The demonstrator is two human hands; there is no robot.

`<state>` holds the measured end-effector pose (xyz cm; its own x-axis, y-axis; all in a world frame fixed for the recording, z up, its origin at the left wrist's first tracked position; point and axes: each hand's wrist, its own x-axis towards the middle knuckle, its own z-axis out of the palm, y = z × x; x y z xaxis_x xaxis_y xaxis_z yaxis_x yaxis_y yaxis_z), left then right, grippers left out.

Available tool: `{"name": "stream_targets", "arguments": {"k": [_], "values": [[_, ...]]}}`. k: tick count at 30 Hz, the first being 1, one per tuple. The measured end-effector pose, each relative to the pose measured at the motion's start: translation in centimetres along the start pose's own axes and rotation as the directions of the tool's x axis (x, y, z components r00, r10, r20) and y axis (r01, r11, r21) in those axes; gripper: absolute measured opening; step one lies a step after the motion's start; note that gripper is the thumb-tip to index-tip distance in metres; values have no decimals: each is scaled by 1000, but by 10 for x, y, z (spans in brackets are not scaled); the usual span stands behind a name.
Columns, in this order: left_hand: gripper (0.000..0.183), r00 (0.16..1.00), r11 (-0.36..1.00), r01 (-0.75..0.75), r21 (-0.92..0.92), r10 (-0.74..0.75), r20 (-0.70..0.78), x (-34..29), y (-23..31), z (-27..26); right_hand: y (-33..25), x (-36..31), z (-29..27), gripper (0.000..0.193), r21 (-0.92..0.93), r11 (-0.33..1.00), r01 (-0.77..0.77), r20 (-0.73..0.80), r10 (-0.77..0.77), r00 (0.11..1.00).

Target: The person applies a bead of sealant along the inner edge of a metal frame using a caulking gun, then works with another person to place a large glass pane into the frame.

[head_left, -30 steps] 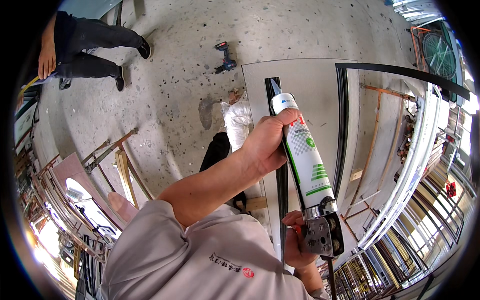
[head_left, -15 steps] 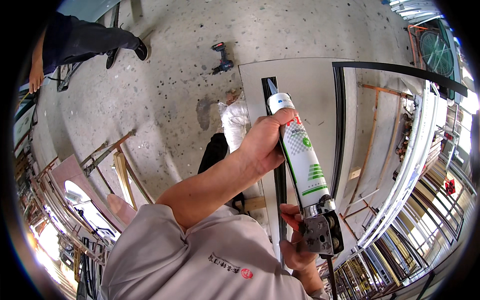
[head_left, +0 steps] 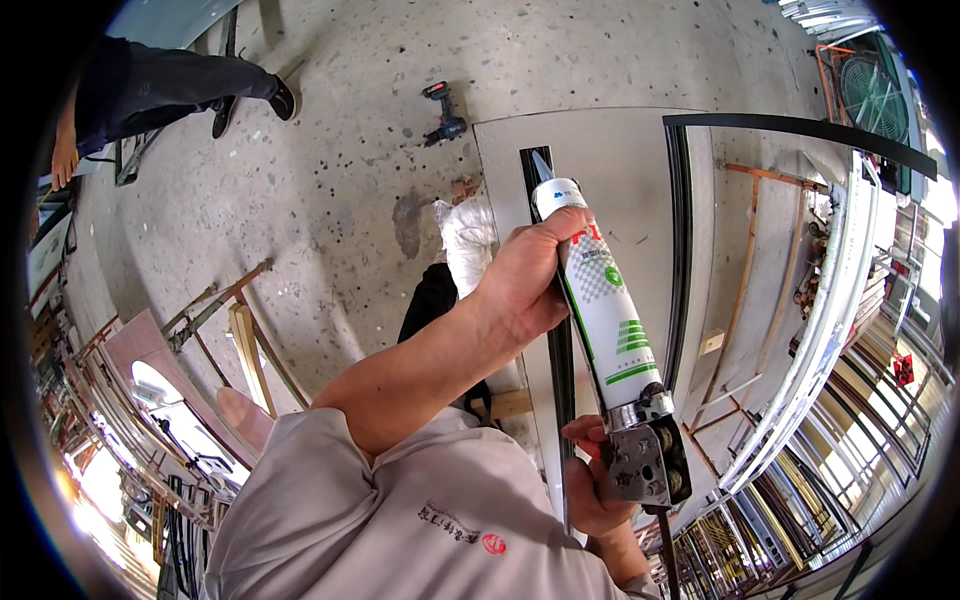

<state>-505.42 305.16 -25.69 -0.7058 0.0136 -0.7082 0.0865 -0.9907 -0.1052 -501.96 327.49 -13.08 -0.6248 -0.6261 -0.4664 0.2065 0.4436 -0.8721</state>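
Note:
A caulking gun point(head_left: 637, 470) is loaded with a white sealant cartridge point(head_left: 607, 300) with green and red print. The cartridge slants across the middle, its pale tapered nozzle point(head_left: 543, 167) pointing away from me over a black metal profile point(head_left: 562, 370). My left hand point(head_left: 530, 275) is closed round the front part of the cartridge, thumb across its top. At the metal rear end of the gun, my right hand point(head_left: 597, 490) grips from the left and below. The gun's handle and part of those fingers are hidden behind the gun body.
The profile lies on a pale board point(head_left: 625, 165), alongside a second black profile point(head_left: 679, 250). A cordless drill point(head_left: 443, 113) rests on the concrete floor beyond. White plastic wrap point(head_left: 466, 240) is left of the board. Another person's legs point(head_left: 185, 85) show at far left. Metal racks point(head_left: 800, 400) stand at right.
The cartridge and nozzle have shifted very slightly away and to the left. Both hands keep their hold on the gun and cartridge.

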Motion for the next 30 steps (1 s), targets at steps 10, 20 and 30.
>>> {"name": "stream_targets", "arguments": {"k": [10, 20, 30], "values": [[19, 1000, 999, 13, -37, -13, -5, 0, 4, 5, -5, 6, -5, 40, -183, 979, 88, 122, -66, 990], [16, 1000, 1000, 5, 30, -5, 17, -9, 11, 5, -4, 1, 7, 32, -79, 993, 90, -8, -91, 996], [15, 998, 998, 56, -22, -56, -6, -5, -7, -5, -5, -12, -3, 26, -90, 996, 13, -44, -17, 999]]}}
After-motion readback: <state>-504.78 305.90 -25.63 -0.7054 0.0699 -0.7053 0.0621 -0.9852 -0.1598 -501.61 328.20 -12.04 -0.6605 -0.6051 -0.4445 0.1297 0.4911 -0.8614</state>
